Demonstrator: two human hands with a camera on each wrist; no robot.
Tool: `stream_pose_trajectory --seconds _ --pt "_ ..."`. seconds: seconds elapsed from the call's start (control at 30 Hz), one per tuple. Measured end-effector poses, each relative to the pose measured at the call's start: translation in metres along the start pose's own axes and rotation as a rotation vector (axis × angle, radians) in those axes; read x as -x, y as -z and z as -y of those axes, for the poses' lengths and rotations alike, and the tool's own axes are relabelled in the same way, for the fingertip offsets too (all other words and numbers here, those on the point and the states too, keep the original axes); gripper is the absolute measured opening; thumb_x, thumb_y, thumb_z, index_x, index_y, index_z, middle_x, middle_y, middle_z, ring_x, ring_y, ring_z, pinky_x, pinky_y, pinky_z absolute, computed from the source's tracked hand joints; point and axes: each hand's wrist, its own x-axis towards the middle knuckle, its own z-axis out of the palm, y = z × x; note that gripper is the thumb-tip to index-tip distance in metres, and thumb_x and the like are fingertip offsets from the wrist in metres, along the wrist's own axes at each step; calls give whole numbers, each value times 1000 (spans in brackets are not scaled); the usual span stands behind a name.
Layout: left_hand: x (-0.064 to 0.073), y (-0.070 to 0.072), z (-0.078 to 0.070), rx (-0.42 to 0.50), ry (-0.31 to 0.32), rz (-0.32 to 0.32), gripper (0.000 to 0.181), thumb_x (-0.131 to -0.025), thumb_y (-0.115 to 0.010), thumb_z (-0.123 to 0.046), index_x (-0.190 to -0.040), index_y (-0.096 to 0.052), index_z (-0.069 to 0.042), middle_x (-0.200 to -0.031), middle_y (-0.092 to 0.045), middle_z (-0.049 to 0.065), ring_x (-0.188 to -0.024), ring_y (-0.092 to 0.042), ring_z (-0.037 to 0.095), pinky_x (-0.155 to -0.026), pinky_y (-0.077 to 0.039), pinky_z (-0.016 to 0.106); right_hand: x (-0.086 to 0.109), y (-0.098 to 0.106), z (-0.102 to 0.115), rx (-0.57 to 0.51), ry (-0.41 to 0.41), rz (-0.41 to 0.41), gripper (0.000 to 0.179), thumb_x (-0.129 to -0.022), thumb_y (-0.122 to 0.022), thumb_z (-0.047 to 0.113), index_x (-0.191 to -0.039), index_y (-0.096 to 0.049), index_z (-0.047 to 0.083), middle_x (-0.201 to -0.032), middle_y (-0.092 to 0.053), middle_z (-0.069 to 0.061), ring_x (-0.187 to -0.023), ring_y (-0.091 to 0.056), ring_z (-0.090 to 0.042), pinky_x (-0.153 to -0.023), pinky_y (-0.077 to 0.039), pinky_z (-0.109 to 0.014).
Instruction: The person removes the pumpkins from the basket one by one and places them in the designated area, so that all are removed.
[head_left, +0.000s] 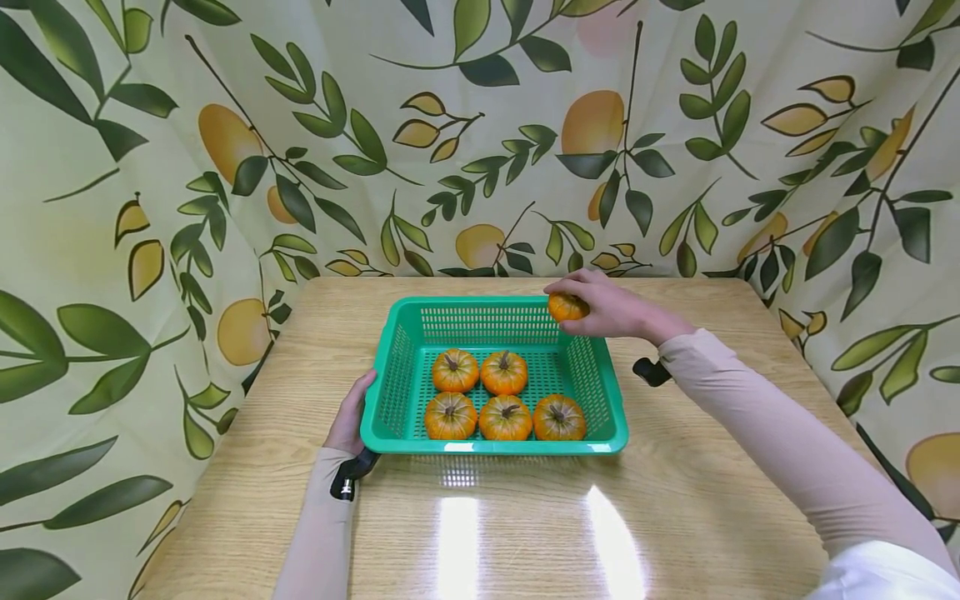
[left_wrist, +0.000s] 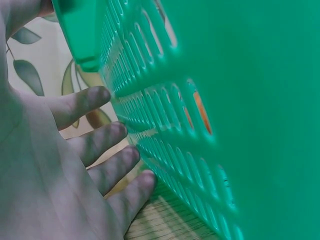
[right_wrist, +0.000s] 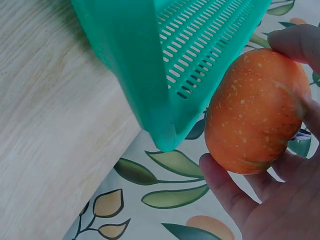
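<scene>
My right hand (head_left: 609, 307) holds a small orange pumpkin (head_left: 566, 307) over the back right corner of a green plastic basket (head_left: 495, 447). In the right wrist view the thumb and fingers (right_wrist: 225, 187) lie around the speckled pumpkin (right_wrist: 255, 110), beside the basket rim (right_wrist: 167, 142). Several more pumpkins (head_left: 505, 372) sit stem up on the basket floor, two behind and three along the front. At the basket's left side is my left hand (head_left: 350, 414). Its fairly straight fingers (left_wrist: 102, 137) touch the slotted outer wall (left_wrist: 165, 112) in the left wrist view.
The basket stands on a light wooden table (head_left: 690, 517). A leaf-and-fruit patterned cloth (head_left: 495, 167) hangs behind the table and along both sides. Dark wrist mounts (head_left: 651, 372) sit at both sleeve cuffs.
</scene>
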Motion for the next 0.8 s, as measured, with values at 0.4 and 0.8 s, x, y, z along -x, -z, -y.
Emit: stream_pose_trajectory --seconds 0.4,0.8 --pt "1 -2 0 30 -5 3 60 -103 -35 -53 -152 -36 -18 -135 -59 -2 -121 -57 15 -102 -48 32 5 1 -11 -17 3 -71 58 -91 -71 23 -145 -53 17 -149 -41 -23 -125 -38 -40 -93 -45 -55" --pt "-1 0 1 10 -5 1 60 -103 -36 -54 -150 -38 -18 -132 -59 -2 -119 -58 15 -101 -49 32 11 6 -25 -39 -26 -110 60 -93 -71 27 -148 -51 13 -152 -38 -27 -133 -33 -45 -97 -43 -61"
